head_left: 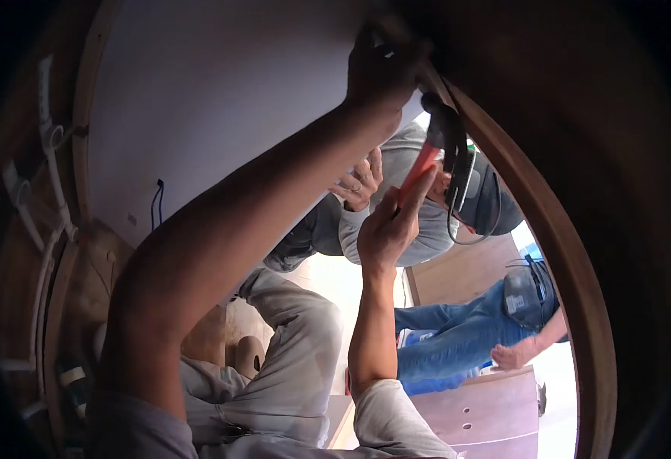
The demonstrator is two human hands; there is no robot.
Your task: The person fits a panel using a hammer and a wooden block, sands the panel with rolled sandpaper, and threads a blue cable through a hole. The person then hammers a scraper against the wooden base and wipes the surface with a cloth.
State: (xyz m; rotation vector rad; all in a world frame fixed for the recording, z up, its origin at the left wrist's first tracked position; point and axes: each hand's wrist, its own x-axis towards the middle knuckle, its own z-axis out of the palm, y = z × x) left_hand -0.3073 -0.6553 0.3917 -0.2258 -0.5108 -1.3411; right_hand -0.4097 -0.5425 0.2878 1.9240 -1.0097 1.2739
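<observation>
My right hand [387, 232] is wrapped round the red handle of a hammer [421, 164]. Its black head points up, just below my other hand and close to the wooden edge. High at the top of the view, in shadow, my left hand [385, 73] has its fingers curled at the upper end of the wooden strip [496, 138]. What those fingers grip is too dark to make out. Behind my left forearm a large pale panel [221, 99] spreads across the upper left.
A person in a grey top [408, 153] is close behind the hammer, one hand [362, 180] near the panel's edge. Another person in jeans [458, 336] is at lower right, beside a wooden board [496, 417]. A blue cable loop [156, 203] sticks out of the panel.
</observation>
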